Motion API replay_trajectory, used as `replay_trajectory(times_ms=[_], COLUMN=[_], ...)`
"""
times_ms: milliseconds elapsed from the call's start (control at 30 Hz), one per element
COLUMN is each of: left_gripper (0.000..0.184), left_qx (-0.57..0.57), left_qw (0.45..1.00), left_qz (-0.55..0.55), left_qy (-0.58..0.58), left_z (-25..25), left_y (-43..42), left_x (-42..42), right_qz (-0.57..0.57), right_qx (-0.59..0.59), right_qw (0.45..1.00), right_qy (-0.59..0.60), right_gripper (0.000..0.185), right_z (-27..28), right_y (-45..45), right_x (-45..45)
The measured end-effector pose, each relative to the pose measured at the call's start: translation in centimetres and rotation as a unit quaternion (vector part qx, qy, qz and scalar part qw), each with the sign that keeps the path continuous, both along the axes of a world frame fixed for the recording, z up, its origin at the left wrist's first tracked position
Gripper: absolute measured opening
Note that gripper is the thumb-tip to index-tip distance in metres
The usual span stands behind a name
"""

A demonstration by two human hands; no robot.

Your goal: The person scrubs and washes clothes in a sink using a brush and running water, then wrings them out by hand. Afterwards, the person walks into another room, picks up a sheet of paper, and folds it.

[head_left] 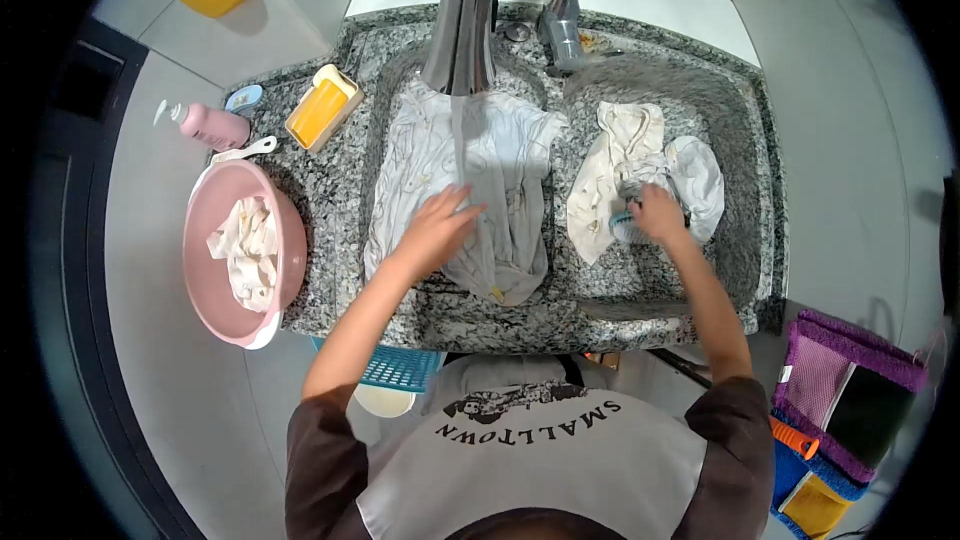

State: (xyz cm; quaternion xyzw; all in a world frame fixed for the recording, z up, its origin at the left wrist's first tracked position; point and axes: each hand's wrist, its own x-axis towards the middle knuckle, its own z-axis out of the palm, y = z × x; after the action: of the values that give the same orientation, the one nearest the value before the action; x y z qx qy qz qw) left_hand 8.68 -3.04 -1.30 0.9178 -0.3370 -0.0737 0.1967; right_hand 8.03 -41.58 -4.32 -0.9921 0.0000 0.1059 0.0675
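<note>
A wet white shirt (505,155) with small yellowish stains lies spread in the left basin. A stream of water falls onto it from the chrome faucet (465,30). My left hand (437,228) rests on or just above the shirt, fingers stretched out and holding nothing. In the right basin, my right hand (660,215) is closed around a scrub brush (627,229) with pale bristles. Beside the brush lie a cream cloth (598,190) with dark spots and a white bunched cloth (697,185). My fingers partly hide the brush.
A pink basin (197,250) holding a stained cloth stands at the left. Behind it are a pink pump bottle (215,127), a yellow soap bar (325,110) in a dish, and a white-handled brush (250,148). A second tap (563,25) overhangs the right basin. Mop pads (850,400) hang lower right.
</note>
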Motion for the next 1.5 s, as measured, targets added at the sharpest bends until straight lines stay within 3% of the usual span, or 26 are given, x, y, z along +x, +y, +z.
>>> replay_trajectory(times_ms=[100, 200, 267, 300, 367, 467, 533, 600, 633, 667, 700, 733, 800, 833, 900, 933, 1000, 1067, 1100, 1267, 1333, 1400, 1500], left_gripper=[0.043, 0.046, 0.047, 0.047, 0.047, 0.051, 0.049, 0.047, 0.046, 0.044, 0.041, 0.041, 0.039, 0.039, 0.042, 0.042, 0.048, 0.052, 0.051, 0.046, 0.046, 0.044, 0.038], left_qx=[0.001, 0.072, 0.102, 0.102, 0.039, 0.11, 0.098, 0.083, 0.044, 0.005, -0.14, -0.139, -0.332, -0.331, -0.05, -0.05, 0.058, 0.051, 0.021, -0.006, -0.083, -0.001, -0.038], left_qw=[0.999, 0.996, 0.988, 0.988, 0.971, 0.937, 0.946, 0.954, 0.963, 0.969, 0.972, 0.971, 0.92, 0.919, 0.997, 0.997, 0.987, 0.989, 0.988, 0.983, 0.969, 0.998, 0.998], left_qz=[-0.037, -0.056, 0.078, 0.081, 0.233, 0.304, 0.281, 0.26, 0.234, 0.21, 0.18, 0.189, 0.159, 0.163, 0.054, 0.055, 0.109, 0.116, 0.11, 0.136, 0.142, 0.064, -0.009], left_qy=[0.017, -0.022, -0.083, -0.081, -0.043, -0.135, -0.13, -0.126, -0.128, -0.13, -0.05, -0.047, 0.138, 0.138, 0.03, 0.03, -0.103, -0.074, -0.106, -0.121, -0.185, -0.017, -0.045], left_z=[-1.9, -3.5, -5.3, -5.8, -6.4, -7.3, -8.0, -8.3, -8.3, -8.3, -8.4, -7.5, -5.4, -4.9, -4.3, -4.8, -5.7, -6.0, -7.3, -7.2, -6.2, -3.3, -3.2], left_y=[-3.4, -4.0, -4.0, -4.1, -4.5, -7.6, -9.8, -11.4, -12.0, -12.0, -11.0, -9.6, -5.7, -3.2, 0.9, 0.9, 0.5, -2.8, -4.4, -6.7, -4.8, -1.6, 2.4], left_x=[2.1, 4.6, 6.6, 8.0, 10.0, 9.7, 8.7, 7.8, 7.4, 7.1, 7.5, 6.9, 6.4, 6.3, 6.5, 6.4, 6.2, 7.6, 8.6, 10.7, 7.0, 3.0, -1.1], right_qz=[0.014, 0.042, 0.074, 0.094, 0.112, 0.131, 0.136, 0.114, 0.17, 0.178, 0.181, 0.183, 0.18, 0.169, 0.157, 0.14, 0.125, -0.052, 0.07, 0.016, -0.143, -0.123, -0.058], right_qx=[-0.068, -0.077, -0.086, -0.091, -0.066, -0.013, 0.012, 0.107, 0.109, 0.105, 0.065, 0.026, 0.036, 0.053, 0.071, 0.107, 0.14, 0.192, 0.14, 0.091, 0.257, 0.309, 0.296], right_qw=[0.997, 0.977, 0.956, 0.943, 0.954, 0.959, 0.955, 0.92, 0.938, 0.936, 0.931, 0.925, 0.929, 0.931, 0.933, 0.937, 0.94, 0.926, 0.966, 0.985, 0.955, 0.943, 0.951], right_qy=[-0.025, 0.196, 0.272, 0.305, 0.269, 0.249, 0.265, 0.361, 0.283, 0.286, 0.31, 0.333, 0.321, 0.318, 0.315, 0.301, 0.286, 0.32, 0.204, 0.144, 0.038, -0.022, -0.067], right_gripper=[0.036, 0.041, 0.045, 0.048, 0.054, 0.065, 0.07, 0.07, 0.071, 0.071, 0.073, 0.075, 0.08, 0.081, 0.082, 0.082, 0.083, 0.08, 0.075, 0.071, 0.073, 0.073, 0.07], right_z=[-7.4, -8.0, -4.4, -3.5, -6.6, -8.4, -8.8, -9.0, -9.4, -10.0, -9.4, -8.6, -8.4, -8.7, -9.7, -10.5, -11.0, -9.7, -10.5, -5.4, -3.3, 0.5, 4.7], right_y=[-4.8, -5.2, -3.2, -2.6, -3.8, -4.5, -4.7, -5.2, -5.6, -6.2, -6.1, -5.7, -5.1, -4.7, -4.3, -4.1, -3.6, -1.4, -1.1, 1.1, 1.3, 2.6, 7.0], right_x=[-0.4, -2.2, -4.1, -5.2, -8.5, -8.5, -8.0, -7.8, -8.4, -8.4, -8.2, -8.1, -7.0, -6.6, -6.6, -7.0, -7.1, -6.8, -6.7, -4.9, -4.3, -2.6, 0.1])
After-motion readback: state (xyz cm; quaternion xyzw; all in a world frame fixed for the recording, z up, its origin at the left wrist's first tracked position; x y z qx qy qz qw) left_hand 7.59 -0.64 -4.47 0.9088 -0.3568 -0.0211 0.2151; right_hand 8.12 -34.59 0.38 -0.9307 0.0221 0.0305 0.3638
